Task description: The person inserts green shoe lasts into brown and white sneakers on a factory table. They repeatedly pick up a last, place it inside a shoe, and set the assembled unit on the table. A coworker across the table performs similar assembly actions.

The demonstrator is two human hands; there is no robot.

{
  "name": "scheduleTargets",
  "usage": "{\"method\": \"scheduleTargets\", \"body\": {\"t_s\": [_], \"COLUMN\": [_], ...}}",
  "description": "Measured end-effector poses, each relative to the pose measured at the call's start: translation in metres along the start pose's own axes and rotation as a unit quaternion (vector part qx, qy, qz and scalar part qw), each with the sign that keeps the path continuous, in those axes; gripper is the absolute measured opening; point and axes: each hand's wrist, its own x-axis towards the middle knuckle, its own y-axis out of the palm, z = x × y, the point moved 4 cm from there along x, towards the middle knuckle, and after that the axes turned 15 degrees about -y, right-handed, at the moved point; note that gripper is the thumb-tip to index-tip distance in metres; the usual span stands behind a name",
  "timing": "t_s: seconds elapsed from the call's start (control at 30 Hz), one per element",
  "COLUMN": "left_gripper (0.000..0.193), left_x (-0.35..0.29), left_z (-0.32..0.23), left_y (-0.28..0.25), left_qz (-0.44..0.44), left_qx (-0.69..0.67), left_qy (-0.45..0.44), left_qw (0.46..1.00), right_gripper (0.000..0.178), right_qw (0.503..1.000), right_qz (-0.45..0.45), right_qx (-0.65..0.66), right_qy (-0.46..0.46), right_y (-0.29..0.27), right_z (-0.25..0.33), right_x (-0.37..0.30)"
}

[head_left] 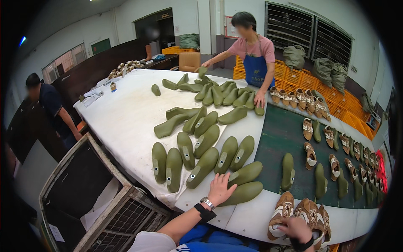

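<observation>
Checking in from the remote feed, I've got the right hand [297, 229] at the brown-and-white sneakers [283, 206] on the white worktop's [248, 215] near edge, but it's blurry and I can't tell if it's gripping one. The left hand [221, 190] sits, fingers apart, at the near ends of two green shoe lasts [244, 193]. Past those, more sneakers [310, 156] line a dark green belt [273, 138], and way back a co-worker [255, 52] has hands on more lasts [218, 95] by orange crates [294, 78].

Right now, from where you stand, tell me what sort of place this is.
Likely a shoe workshop or factory: olive-green foot-shaped lasts crowd a white-topped table, brown-and-white lace-up shoes sit on a flat dark-green surface, and orange plastic crates stand stacked beyond.
</observation>
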Motion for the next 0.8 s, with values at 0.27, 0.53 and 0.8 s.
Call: {"method": "scheduleTargets", "body": {"t_s": [0.27,0.53,0.8], "left_gripper": [0.064,0.096,0.07], "left_x": [-0.051,-0.071,-0.059], "left_z": [-0.048,-0.087,-0.079], "left_y": [-0.003,0.006,-0.024], "left_qz": [0.034,0.255,0.36], "left_qx": [-0.106,-0.341,-0.484], "left_qy": [0.223,0.014,-0.094], "left_qw": [0.968,0.905,0.792], "right_gripper": [0.031,0.023,0.057], "right_qw": [0.971,0.963,0.887], "right_qz": [-0.231,-0.258,-0.449], "right_qx": [-0.031,-0.006,0.087], "right_qy": [0.053,-0.075,-0.061], "right_y": [0.053,0.015,-0.026], "right_z": [0.043,0.122,0.08], "right_x": [-0.012,0.027,0.047]}}
